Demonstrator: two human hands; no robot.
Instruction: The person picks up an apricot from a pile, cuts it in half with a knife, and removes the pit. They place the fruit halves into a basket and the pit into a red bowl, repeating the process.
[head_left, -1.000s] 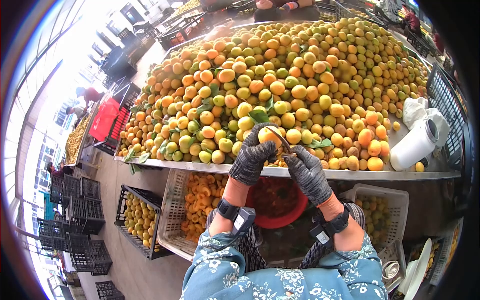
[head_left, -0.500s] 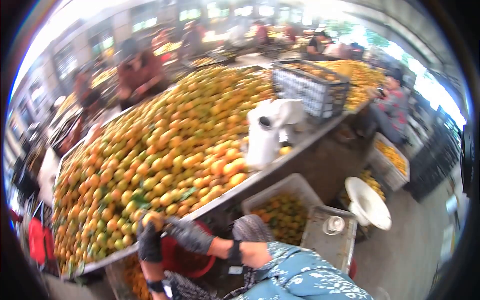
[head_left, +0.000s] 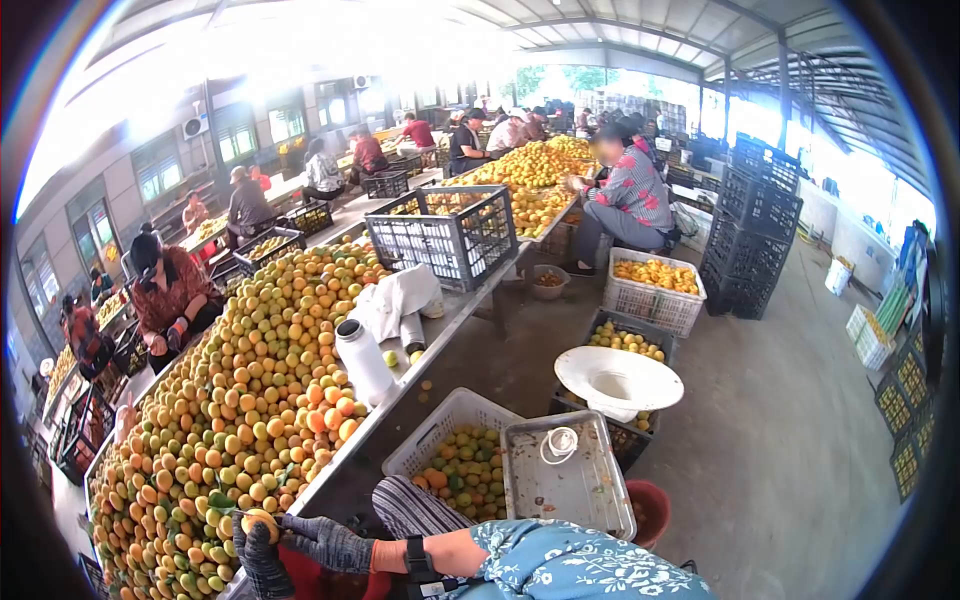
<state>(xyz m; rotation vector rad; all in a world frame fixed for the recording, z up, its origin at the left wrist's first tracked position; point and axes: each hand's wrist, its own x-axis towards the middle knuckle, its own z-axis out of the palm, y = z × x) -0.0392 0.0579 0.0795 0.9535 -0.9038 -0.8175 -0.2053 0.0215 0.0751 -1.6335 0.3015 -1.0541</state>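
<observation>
My left hand (head_left: pixel 262 562), in a dark grey knit glove, is closed around an orange (head_left: pixel 260 524) near the bottom left of the head view. From the right, my gloved right hand (head_left: pixel 330 546) reaches to that fruit with its fingers pressed together. Whatever lies between its fingertips is hidden. Both hands are over the near edge of a table heaped with yellow-orange and greenish oranges (head_left: pixel 235 415), a few with leaves. Beneath them, a red tub (head_left: pixel 305 578) shows in part.
On the table stand a white bottle (head_left: pixel 364 362), a white cloth (head_left: pixel 395 302) and a dark crate (head_left: pixel 445 238). Beside my knee are a white crate of fruit (head_left: pixel 402 458), a metal tray (head_left: pixel 575 490) and a white stool (head_left: pixel 655 380). Co-workers (head_left: pixel 635 195) sit at tables around.
The view has swung right and sharpened, showing more floor and roof. My hands appear lower and farther left, with the orange still in my left hand.
</observation>
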